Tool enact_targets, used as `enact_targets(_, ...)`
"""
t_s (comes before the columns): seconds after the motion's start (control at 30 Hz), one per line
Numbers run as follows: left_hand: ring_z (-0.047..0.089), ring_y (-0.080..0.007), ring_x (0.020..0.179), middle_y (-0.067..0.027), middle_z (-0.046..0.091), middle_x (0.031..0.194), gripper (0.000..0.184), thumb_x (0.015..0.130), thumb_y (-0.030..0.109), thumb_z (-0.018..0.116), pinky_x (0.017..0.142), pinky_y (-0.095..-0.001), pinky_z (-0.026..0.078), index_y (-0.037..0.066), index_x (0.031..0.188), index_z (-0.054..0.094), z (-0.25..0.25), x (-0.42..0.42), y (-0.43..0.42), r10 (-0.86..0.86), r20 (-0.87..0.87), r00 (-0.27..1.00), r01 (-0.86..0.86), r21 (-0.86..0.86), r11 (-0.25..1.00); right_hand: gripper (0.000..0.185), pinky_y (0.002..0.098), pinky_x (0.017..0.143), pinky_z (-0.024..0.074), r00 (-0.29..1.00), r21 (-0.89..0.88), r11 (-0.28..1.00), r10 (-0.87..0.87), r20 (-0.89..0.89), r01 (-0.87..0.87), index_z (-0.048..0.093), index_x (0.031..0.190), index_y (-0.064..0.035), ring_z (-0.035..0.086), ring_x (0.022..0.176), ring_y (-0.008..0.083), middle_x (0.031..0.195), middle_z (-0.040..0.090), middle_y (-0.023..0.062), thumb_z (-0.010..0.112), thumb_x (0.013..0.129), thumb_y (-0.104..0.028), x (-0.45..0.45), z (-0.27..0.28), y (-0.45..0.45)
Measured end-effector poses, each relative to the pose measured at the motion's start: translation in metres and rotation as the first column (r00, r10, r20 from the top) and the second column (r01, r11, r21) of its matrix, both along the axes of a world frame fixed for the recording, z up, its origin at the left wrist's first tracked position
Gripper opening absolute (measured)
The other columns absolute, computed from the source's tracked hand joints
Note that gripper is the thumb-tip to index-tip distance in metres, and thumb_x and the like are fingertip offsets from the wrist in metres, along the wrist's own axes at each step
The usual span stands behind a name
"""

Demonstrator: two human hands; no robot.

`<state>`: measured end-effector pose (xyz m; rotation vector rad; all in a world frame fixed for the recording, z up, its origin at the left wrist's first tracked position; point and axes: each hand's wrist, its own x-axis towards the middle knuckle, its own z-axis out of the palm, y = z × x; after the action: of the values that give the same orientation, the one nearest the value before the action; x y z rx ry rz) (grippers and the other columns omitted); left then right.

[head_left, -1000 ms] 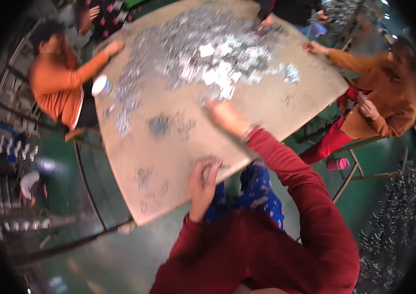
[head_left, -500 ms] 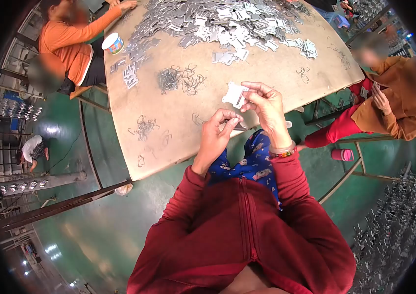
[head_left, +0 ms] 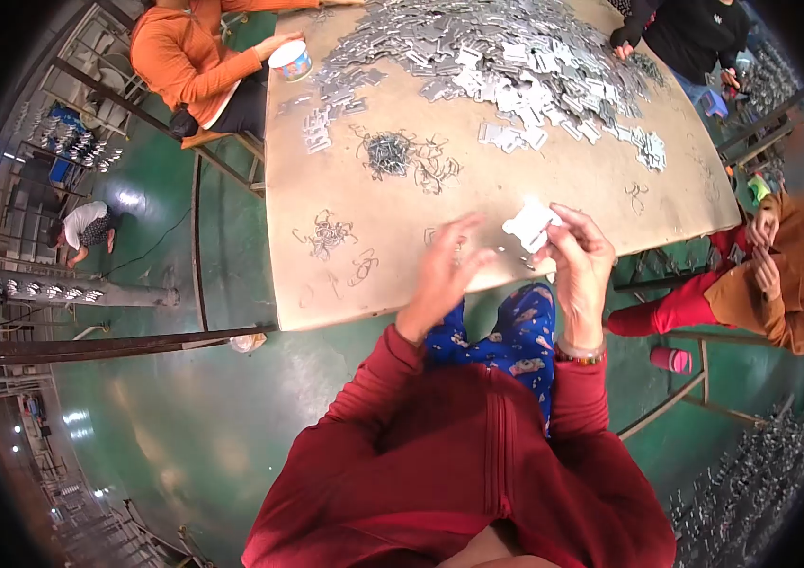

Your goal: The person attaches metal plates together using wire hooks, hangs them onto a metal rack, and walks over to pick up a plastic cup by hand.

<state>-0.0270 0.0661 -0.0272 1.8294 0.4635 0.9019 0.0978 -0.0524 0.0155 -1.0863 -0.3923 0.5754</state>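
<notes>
plate (head_left: 530,225) in right hand (head_left: 580,260), tub (head_left: 294,66) contents unclear

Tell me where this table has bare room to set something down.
One bare patch of table lies between the plate pile and the right hand; another, between the dark wire clump and the left hand. The far side is crowded by the pile.

Right hand (head_left: 580,265) pinches a bright metal plate (head_left: 528,225) over the near edge of the desk (head_left: 544,175), left hand (head_left: 435,284) there too, fingers spread! Tangled wire pieces (head_left: 388,154) lie on the desk, heaped plates (head_left: 516,71) toward its far side.
</notes>
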Motion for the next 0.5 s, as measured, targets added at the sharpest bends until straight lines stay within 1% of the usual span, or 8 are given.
enact_targets(0.03,0.059,-0.0253,0.09,-0.014,0.063,0.096,0.017,0.084,0.013,0.059,0.078,-0.0337,0.046,0.004,0.097,0.063,-0.004,-0.001,0.015,0.057,-0.004,0.998,-0.057,0.03,0.998,0.025,0.0266,0.052,0.0507,1.0,0.007,1.0,-0.013,0.018,0.013,0.058,0.104,0.008,0.06,0.054,0.0174,0.079,0.063,0.0127,0.06,0.079,0.003,-0.001,0.002,-0.003)
enact_targets(0.1,0.06,-0.0212,0.09,-0.0122,0.064,0.095,0.02,0.082,0.011,0.06,0.076,-0.0301,0.046,0.004,0.1,0.064,-0.025,-0.003,0.066,0.125,-0.288,0.949,-0.061,0.222,0.973,0.023,0.0264,0.051,0.0501,0.997,0.005,0.999,-0.054,0.059,0.054,0.059,0.102,0.007,0.06,0.052,0.0167,0.075,0.062,0.0107,0.06,0.079,0.004,0.0,0.004,-0.007)
enact_targets(0.17,0.059,-0.0241,0.086,-0.0119,0.064,0.084,0.013,0.08,0.01,0.06,0.078,-0.0317,0.045,0.004,0.09,0.067,-0.04,0.006,0.106,0.207,-0.398,0.894,-0.132,0.207,0.969,0.023,0.0262,0.05,0.0498,0.997,-0.015,0.998,-0.054,0.047,0.055,0.059,0.102,0.0074,0.06,0.052,0.0167,0.075,0.062,0.0104,0.06,0.079,0.004,-0.001,0.012,-0.012)
enact_targets(0.2,0.058,-0.025,0.086,-0.0114,0.064,0.083,0.012,0.08,0.01,0.06,0.078,-0.0328,0.044,0.005,0.089,0.067,-0.042,0.009,0.12,0.187,-0.421,0.887,-0.053,0.31,0.949,0.023,0.0262,0.05,0.0497,0.997,-0.024,0.998,-0.056,0.045,0.057,0.059,0.102,0.0076,0.06,0.052,0.0167,0.074,0.062,0.0102,0.06,0.079,0.004,0.0,0.016,-0.014)
enact_targets(0.27,0.057,-0.0268,0.087,-0.0103,0.062,0.083,0.011,0.078,0.011,0.061,0.079,-0.0349,0.044,0.006,0.086,0.067,-0.046,0.017,0.141,0.147,-0.467,0.872,0.117,0.492,0.863,0.023,0.0259,0.05,0.0494,0.995,-0.032,0.998,-0.051,0.082,0.054,0.059,0.102,0.0082,0.06,0.053,0.0167,0.075,0.061,0.0101,0.059,0.08,0.005,0.002,0.016,-0.021)
enact_targets(0.37,0.054,-0.0292,0.093,-0.0098,0.059,0.082,0.009,0.077,0.011,0.061,0.08,-0.0375,0.044,0.006,0.083,0.065,-0.054,0.025,0.15,0.111,-0.543,0.832,0.282,0.588,0.758,0.023,0.0257,0.05,0.0492,0.995,-0.037,0.998,-0.053,0.082,0.056,0.058,0.102,0.0089,0.06,0.054,0.0166,0.075,0.061,0.0107,0.058,0.08,0.006,0.0,0.019,-0.031)
enact_targets(0.47,0.051,-0.029,0.1,-0.0095,0.057,0.085,0.008,0.078,0.011,0.06,0.081,-0.0371,0.043,0.004,0.083,0.061,-0.058,0.025,0.153,0.188,-0.528,0.828,0.303,0.703,0.643,0.023,0.0255,0.05,0.0492,0.993,-0.032,0.996,-0.079,0.086,0.082,0.058,0.102,0.009,0.06,0.053,0.0167,0.076,0.062,0.0113,0.058,0.079,0.006,-0.001,0.017,-0.041)
enact_targets(0.5,0.051,-0.0295,0.098,-0.0105,0.058,0.085,0.009,0.079,0.011,0.059,0.081,-0.0374,0.043,0.003,0.084,0.059,-0.055,0.025,0.152,0.196,-0.526,0.828,0.288,0.697,0.657,0.023,0.0255,0.05,0.0492,0.994,-0.034,0.996,-0.08,0.08,0.083,0.058,0.102,0.009,0.06,0.054,0.0166,0.076,0.062,0.0114,0.058,0.079,0.007,-0.002,0.016,-0.044)
